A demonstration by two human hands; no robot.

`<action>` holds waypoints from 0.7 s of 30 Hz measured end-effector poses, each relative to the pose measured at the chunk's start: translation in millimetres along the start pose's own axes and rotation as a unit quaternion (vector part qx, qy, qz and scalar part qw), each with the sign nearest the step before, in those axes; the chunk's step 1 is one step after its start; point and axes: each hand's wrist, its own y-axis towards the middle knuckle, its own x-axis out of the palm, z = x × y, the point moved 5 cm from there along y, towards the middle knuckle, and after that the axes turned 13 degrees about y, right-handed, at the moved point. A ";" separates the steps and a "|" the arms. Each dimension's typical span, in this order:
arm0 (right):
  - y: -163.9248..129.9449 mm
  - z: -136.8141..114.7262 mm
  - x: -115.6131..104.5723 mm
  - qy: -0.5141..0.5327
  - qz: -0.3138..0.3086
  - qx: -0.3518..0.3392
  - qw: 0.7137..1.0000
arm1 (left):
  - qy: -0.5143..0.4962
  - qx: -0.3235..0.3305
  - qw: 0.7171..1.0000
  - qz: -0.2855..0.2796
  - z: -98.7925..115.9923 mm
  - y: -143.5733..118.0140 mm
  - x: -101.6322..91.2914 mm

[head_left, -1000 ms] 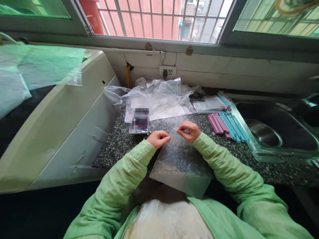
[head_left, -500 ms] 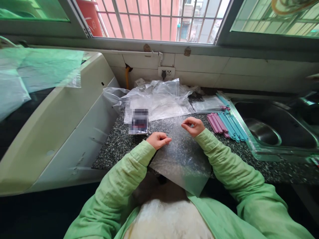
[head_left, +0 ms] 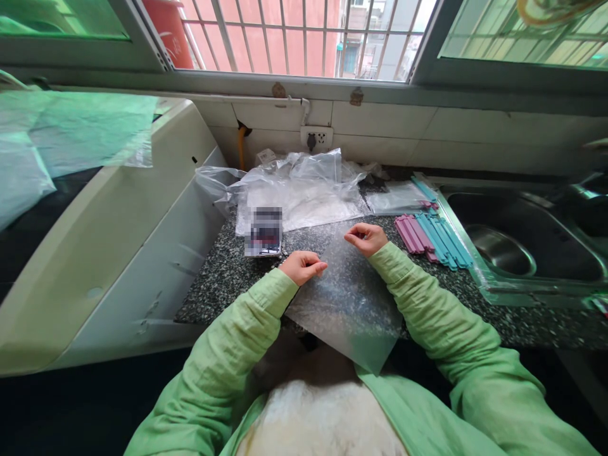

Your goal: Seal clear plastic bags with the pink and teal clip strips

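A clear plastic bag slants between my two hands above the speckled counter, its lower corner hanging past the front edge towards my body. My left hand pinches its left edge, thumb against curled fingers. Higher up and to the right, my right hand pinches the bag's far end between thumb and fingertips. Just left of my left hand lies a small device with a blurred screen. Right of my right hand are bundled pink bag clips and blue bag clips.
Behind my hands a pile of clear plastic bags covers the back of the counter. More flat bags lie near the clips. At right is a steel sink; a white appliance stands at left. A wall socket sits below the window.
Hardly anything differs. Both hands keep their pinch on the plastic bag in nearly the same place, and the view has shifted very slightly.
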 end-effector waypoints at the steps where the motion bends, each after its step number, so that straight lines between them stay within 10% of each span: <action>1: 0.1 1.4 1.0 0.000 -0.002 0.002 1.000 | 0.001 -0.001 1.000 -0.001 -0.3 -0.1 0.1; 21: -1.6 7.8 -20.1 0.032 0.066 0.017 0.997 | 0.005 -0.045 0.999 0.002 -8.2 -3.0 -1.6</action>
